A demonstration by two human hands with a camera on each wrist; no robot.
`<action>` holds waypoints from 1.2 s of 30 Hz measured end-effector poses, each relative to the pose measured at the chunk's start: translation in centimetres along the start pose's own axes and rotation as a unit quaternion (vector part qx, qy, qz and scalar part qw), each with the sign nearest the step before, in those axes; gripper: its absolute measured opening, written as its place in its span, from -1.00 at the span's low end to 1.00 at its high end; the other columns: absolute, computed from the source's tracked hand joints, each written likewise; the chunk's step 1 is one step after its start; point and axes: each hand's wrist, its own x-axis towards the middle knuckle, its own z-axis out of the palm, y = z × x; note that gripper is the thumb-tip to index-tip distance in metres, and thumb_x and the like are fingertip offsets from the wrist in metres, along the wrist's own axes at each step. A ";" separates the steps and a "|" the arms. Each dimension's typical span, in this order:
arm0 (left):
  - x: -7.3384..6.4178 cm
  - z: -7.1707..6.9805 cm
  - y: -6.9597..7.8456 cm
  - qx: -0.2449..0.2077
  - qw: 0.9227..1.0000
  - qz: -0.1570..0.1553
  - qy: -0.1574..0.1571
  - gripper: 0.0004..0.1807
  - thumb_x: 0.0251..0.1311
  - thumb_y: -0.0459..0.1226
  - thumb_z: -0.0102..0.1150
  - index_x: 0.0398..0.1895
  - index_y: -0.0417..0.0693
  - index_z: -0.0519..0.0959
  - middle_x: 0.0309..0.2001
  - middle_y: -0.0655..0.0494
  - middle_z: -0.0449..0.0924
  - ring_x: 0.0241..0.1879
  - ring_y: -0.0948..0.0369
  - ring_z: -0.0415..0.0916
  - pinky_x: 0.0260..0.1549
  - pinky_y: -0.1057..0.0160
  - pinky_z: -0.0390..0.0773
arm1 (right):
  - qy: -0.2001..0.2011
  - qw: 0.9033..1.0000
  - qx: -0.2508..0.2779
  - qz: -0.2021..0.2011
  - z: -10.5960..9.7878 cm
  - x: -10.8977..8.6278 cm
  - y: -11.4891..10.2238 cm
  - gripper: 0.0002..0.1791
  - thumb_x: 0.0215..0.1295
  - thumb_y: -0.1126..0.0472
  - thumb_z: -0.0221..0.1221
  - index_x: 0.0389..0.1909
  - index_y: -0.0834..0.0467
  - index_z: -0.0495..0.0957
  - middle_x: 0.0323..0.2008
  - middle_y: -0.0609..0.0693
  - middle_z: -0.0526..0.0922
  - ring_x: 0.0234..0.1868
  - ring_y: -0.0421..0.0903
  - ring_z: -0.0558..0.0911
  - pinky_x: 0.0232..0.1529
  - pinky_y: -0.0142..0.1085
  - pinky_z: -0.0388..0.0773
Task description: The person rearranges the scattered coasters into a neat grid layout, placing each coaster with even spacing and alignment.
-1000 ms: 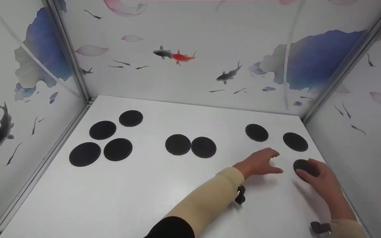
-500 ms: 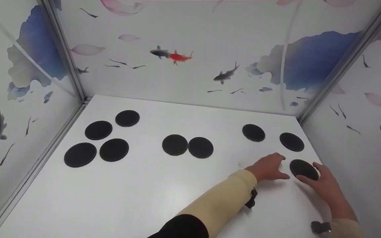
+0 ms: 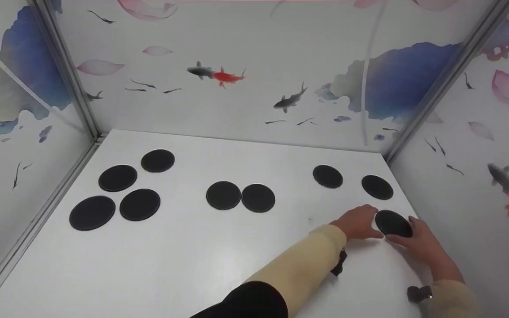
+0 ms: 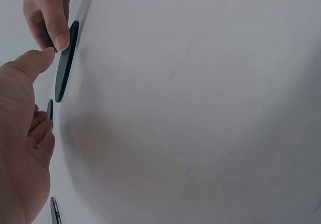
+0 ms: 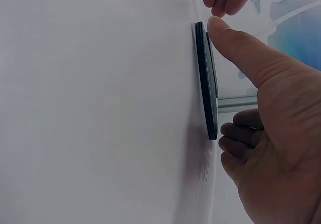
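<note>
At the near right of the white table, both hands are around one black round coaster (image 3: 393, 223). My right hand (image 3: 424, 243) holds it by the rim, thumb at the near side and fingers at the right. In the right wrist view, the coaster (image 5: 205, 83) appears edge-on between that hand's thumb and fingers, with layered lines along its edge. My left hand (image 3: 357, 222) reaches its left side, thumb and forefinger spread close to the rim. In the left wrist view, the left thumb (image 4: 42, 61) is beside the coaster (image 4: 66, 63).
Behind the hands lie two more coasters, one at the back right (image 3: 377, 187) and one further left (image 3: 328, 176). A touching pair (image 3: 223, 195) sits mid-table, and several (image 3: 139, 204) are grouped at left. Printed panels (image 3: 237, 110) enclose the back and sides.
My left hand has moved right to the coaster's left side. My right fingers have slid from over the coaster to its rim. The head view has turned slightly right.
</note>
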 end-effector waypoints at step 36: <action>1.6 1.8 1.1 0.046 0.999 0.015 0.008 -0.35 0.28 0.12 0.28 0.42 0.32 0.39 0.39 0.44 0.37 0.40 0.44 0.24 0.35 0.43 0.20 | -0.006 1.000 0.000 -0.008 0.2 0.5 0.9 0.34 0.13 -0.31 0.39 0.52 0.49 -0.12 0.43 0.57 0.07 0.41 0.52 0.12 0.33 0.38 0.11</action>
